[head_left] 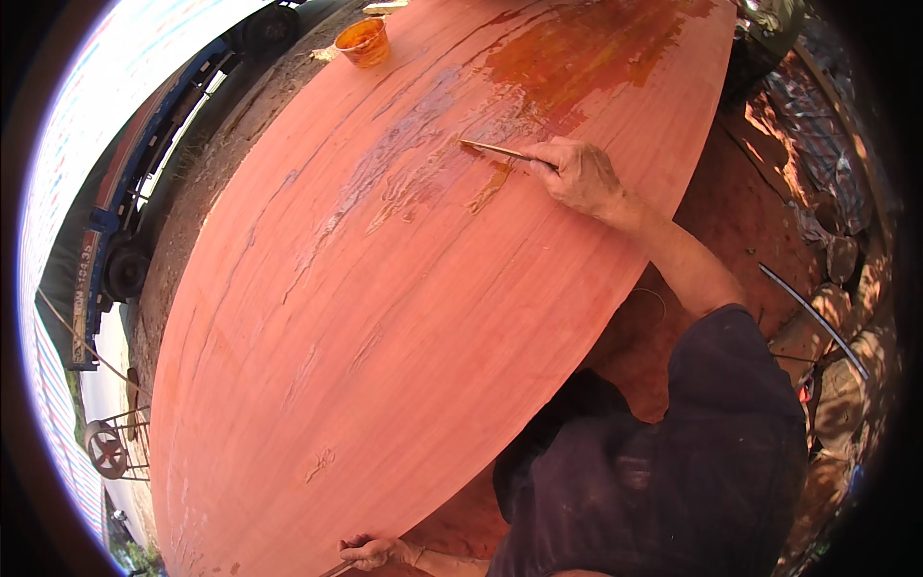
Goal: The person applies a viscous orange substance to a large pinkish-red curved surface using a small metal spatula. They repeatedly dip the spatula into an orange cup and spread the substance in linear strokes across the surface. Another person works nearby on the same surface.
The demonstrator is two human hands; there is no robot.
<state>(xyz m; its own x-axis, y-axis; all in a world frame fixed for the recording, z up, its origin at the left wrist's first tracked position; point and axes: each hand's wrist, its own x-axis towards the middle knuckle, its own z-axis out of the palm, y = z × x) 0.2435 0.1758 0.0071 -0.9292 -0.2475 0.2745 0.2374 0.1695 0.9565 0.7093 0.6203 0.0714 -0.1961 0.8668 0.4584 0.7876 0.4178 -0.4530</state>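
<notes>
A large reddish wooden slab point(317, 385) with long cracks and rough patches spreads in front of me. Over it, my right hand point(583, 177) is closed around a thin flat-edged tool point(495, 149), seen almost edge-on; I cannot tell whether it is a brush or a scraper. Its tip points left, close to a glossy amber smear point(492, 188). Farther away, a wet orange-brown coating point(596, 62) covers part of the wood. At the slab's near edge, my left hand point(373, 552) has its fingers curled on a slim stick-like tool point(336, 569), cut off by the picture's rim.
An orange-stained plastic bowl point(363, 43) stands near the slab's far left edge. Beyond it are a blue truck frame point(106, 212) and a spoked wheel point(106, 449). On the right lie a dark hose point(815, 317), rocks point(838, 409) and striped sheeting point(817, 125).
</notes>
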